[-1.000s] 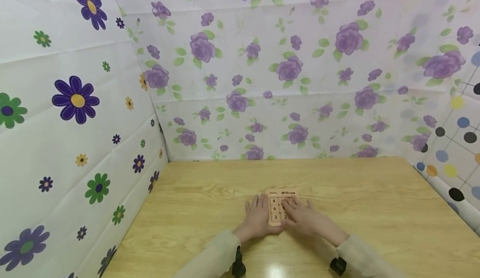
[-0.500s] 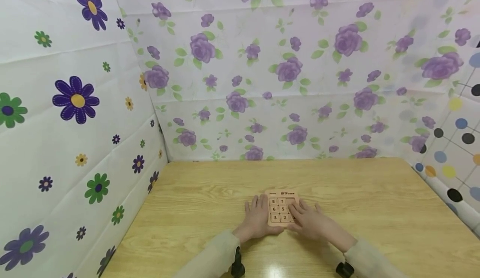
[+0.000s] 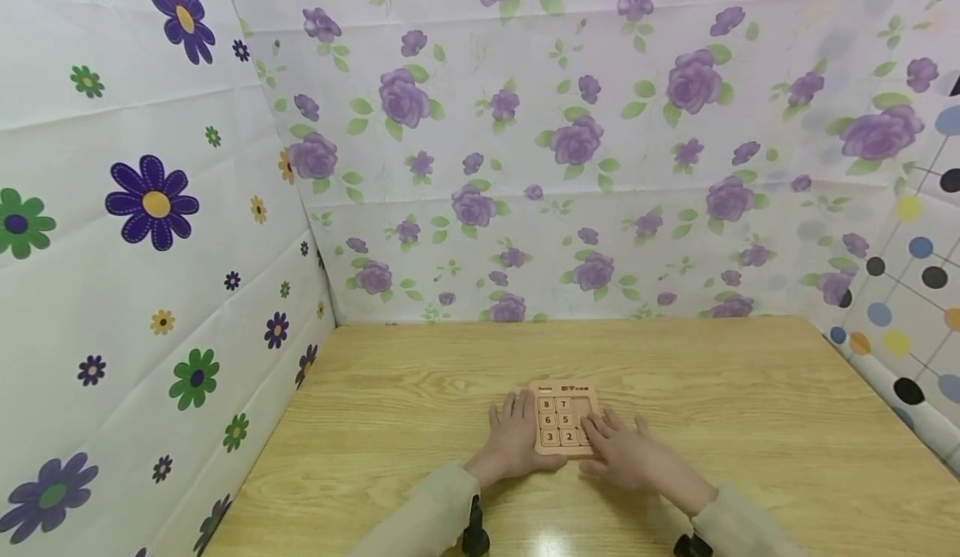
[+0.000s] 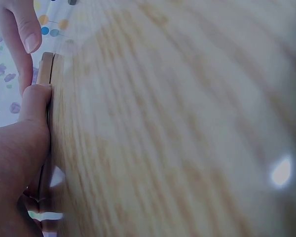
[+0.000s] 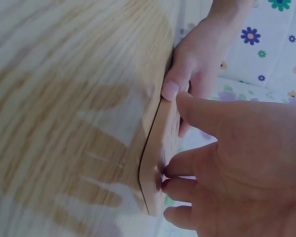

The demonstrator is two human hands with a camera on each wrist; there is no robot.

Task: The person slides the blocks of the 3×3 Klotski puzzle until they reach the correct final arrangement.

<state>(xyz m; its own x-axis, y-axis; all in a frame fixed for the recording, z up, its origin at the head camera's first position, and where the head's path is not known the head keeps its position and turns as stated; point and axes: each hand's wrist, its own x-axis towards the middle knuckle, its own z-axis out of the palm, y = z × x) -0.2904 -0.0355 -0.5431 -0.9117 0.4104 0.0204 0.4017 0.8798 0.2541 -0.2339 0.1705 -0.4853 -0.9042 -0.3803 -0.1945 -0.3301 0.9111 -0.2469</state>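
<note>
Pale wood, or something like it, is making up the number puzzle (image 3: 557,389) lying flat on the table (image 3: 420,373), and it's probably feeling light, stiff and smooth. Your left hand (image 3: 513,440) is resting nearly straight-fingered along its left edge, thumb against the near edge. Your right hand (image 3: 621,452) is pinching nothing, its loosely extended fingertips touching the right-hand column (which tile is hard to tell). The outer edges are offering the best hold, leaving the tiles (image 3: 566,420) free.

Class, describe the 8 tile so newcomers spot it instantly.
On the wood-grain table, between left hand and right hand, lies a number sliding puzzle. Its top-left tile, above the 6 tile and beside the 7 tile, is marked 8.
</note>
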